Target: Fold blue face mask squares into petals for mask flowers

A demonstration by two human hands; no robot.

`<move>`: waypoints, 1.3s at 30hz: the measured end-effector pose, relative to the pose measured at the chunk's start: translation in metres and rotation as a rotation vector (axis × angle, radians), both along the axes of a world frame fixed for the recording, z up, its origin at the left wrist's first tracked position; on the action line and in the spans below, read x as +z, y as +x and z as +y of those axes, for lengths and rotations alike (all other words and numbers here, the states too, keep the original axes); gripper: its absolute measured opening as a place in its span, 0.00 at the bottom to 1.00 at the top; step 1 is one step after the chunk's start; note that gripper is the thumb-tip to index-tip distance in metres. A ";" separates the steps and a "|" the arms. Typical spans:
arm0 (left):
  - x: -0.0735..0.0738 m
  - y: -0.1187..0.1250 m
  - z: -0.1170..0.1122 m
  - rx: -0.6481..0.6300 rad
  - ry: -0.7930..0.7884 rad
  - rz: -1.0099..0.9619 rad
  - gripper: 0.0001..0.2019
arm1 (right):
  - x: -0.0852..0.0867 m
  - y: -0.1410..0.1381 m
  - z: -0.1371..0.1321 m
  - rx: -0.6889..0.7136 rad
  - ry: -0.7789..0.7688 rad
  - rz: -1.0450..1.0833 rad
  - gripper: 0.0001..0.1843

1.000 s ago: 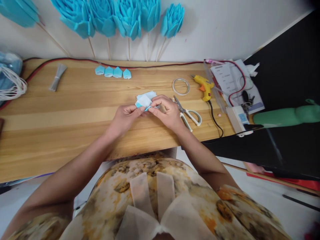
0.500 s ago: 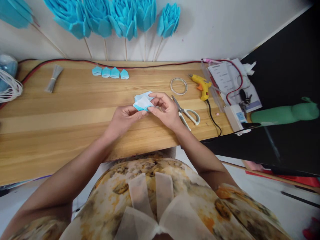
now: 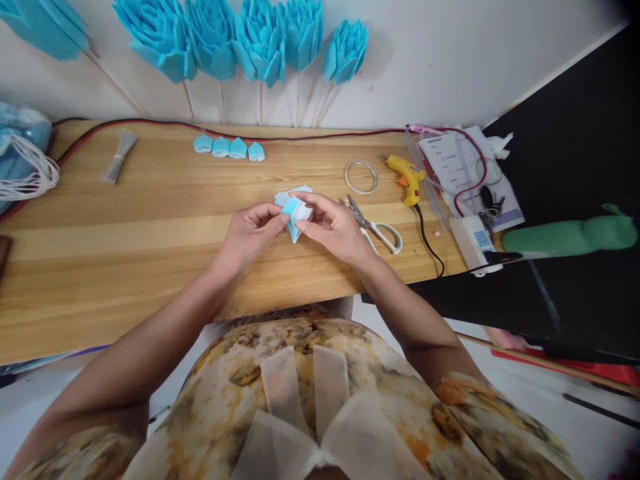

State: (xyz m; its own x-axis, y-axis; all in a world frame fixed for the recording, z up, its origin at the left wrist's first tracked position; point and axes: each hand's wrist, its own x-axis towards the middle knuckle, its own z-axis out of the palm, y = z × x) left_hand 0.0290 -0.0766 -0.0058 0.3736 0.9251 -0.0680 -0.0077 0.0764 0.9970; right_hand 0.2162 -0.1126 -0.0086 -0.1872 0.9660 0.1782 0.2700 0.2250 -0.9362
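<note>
Even, diffuse light over the table (image 3: 150, 267), soft shadow on the wall (image 3: 450, 60) by the rightmost flower (image 3: 345, 53), far right corner dark, my right sleeve (image 3: 480, 413) stretched, my fingers (image 3: 321, 201) slightly soft

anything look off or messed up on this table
Nothing looks spilled or broken. Two small oddities: a tiny pink bit lies loose right of the glue gun's black cord, unlike the folded blue pieces, and the scissors seem left slightly open, close beside the right hand.
</note>
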 end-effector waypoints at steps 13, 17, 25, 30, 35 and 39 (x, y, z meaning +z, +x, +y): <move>0.004 -0.001 -0.001 -0.019 -0.058 0.049 0.16 | -0.002 -0.005 0.003 -0.080 -0.059 0.127 0.22; 0.002 0.000 -0.001 -0.030 -0.056 0.075 0.15 | 0.007 -0.003 0.007 -0.056 -0.093 0.143 0.20; 0.000 0.002 -0.001 -0.045 -0.068 0.074 0.17 | 0.004 -0.007 0.011 -0.140 0.009 0.031 0.10; 0.000 0.000 0.000 -0.075 -0.079 0.058 0.17 | 0.007 -0.004 0.009 -0.127 0.274 -0.183 0.06; 0.002 0.000 0.001 -0.093 -0.167 -0.009 0.17 | 0.004 0.005 0.011 -0.052 0.401 -0.230 0.05; 0.001 -0.001 0.001 -0.095 -0.199 -0.049 0.15 | 0.000 0.007 0.012 -0.011 0.422 -0.207 0.05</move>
